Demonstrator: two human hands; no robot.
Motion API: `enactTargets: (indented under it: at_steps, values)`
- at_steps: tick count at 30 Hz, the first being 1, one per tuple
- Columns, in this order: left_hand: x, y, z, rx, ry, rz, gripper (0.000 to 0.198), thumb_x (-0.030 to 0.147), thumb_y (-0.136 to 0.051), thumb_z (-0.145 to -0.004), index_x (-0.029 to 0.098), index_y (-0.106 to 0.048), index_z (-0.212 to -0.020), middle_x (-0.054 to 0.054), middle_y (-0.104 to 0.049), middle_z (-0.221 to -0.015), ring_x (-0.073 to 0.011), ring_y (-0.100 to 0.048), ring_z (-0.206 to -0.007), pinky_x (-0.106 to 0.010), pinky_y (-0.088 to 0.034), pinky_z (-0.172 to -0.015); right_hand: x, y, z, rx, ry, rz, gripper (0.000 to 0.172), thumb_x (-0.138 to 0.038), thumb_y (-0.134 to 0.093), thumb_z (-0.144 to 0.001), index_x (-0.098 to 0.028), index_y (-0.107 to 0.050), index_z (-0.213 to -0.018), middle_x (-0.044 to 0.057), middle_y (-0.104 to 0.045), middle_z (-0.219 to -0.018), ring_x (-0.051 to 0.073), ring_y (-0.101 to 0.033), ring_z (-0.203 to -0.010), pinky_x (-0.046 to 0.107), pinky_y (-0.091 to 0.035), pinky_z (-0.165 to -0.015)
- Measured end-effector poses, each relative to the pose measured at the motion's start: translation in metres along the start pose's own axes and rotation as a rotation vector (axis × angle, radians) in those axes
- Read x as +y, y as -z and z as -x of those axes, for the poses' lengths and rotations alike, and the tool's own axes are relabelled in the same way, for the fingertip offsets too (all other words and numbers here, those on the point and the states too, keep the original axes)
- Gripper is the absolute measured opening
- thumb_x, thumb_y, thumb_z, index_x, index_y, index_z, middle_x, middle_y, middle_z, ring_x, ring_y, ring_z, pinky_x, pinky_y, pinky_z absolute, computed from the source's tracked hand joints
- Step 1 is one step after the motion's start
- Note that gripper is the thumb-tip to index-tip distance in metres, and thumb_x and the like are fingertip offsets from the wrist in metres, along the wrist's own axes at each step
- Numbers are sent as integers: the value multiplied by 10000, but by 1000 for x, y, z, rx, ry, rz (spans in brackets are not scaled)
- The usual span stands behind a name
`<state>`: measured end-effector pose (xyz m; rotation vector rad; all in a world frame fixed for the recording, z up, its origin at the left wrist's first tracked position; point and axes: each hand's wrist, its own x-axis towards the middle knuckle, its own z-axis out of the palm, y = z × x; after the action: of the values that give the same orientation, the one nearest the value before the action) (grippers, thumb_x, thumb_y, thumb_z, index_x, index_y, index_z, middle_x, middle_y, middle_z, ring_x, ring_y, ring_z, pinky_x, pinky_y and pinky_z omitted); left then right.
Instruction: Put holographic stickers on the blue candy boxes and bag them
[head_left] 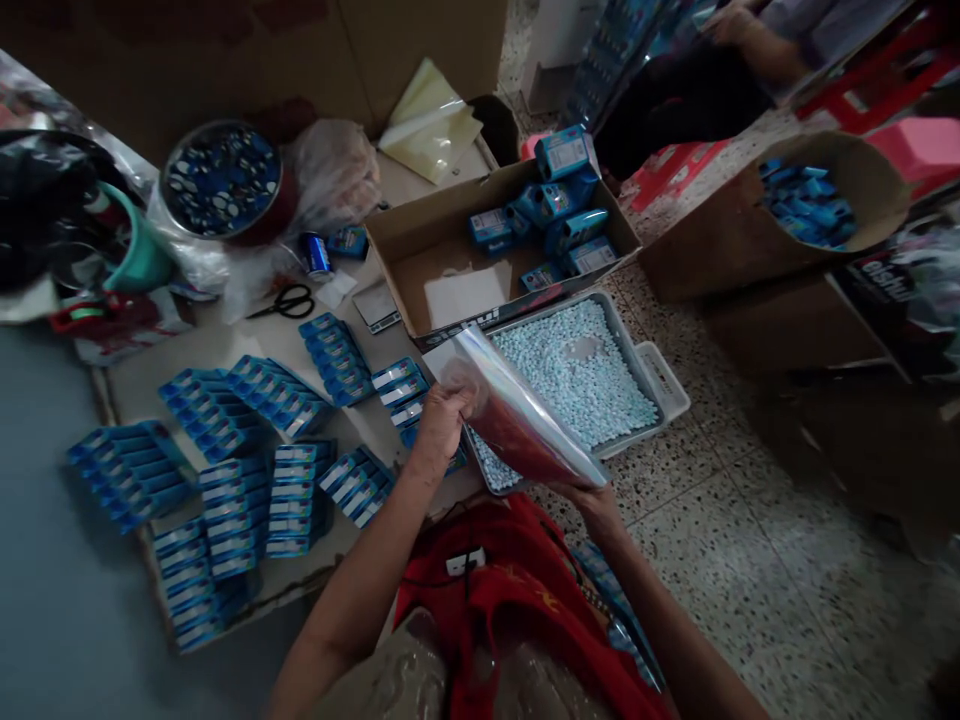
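A clear, glossy plastic film [517, 410] stretches between my two hands, slanting down to the right. I cannot tell whether it is a loose sheet or a flat bag. At its upper left end my left hand [451, 402] pinches it, fingers closed. My right hand [598, 502] grips the lower right end, with its fingers partly hidden under the film. Beneath the film lies a grey tray [656, 425] filled with small pale blue pellets [577, 385]. Just left of my left hand stands a row of small blue boxes [401, 390].
Several rows of blue boxes [232, 510] cover the table's left side. Behind are a cardboard box [405, 270] with blue packs, black scissors [291, 302], a blue can [316, 254] and a bowl of small pieces [225, 185]. Another person's arm [765, 50] shows at top right.
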<state>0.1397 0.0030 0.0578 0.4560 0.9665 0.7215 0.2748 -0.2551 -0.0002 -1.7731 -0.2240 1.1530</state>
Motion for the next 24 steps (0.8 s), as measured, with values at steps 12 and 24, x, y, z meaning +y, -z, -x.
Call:
enactTargets:
  at_steps: [12,24]
  values:
    - [61,46,70,61,-189,-238,361,369,-960,-575,187,-789,-836,-21,-775,-788,-201,-703,-746,-309,-557,-749,-60,22,-71,-11,69,407,557,-674,-805,-630,-191,-747,-903,45,-739,-754,230,-684,-749,390,-539,-777]
    - [57,190,49,557,-189,-310,574,344,-962,-362,150,-761,-864,-73,-787,-874,-262,-702,-808,-385,-560,-812,-172,-222,-141,-394,907,698,235,-339,-651,-901,-226,-710,-1098,104,-737,-1119,276,-657,-1056,442,-519,-987]
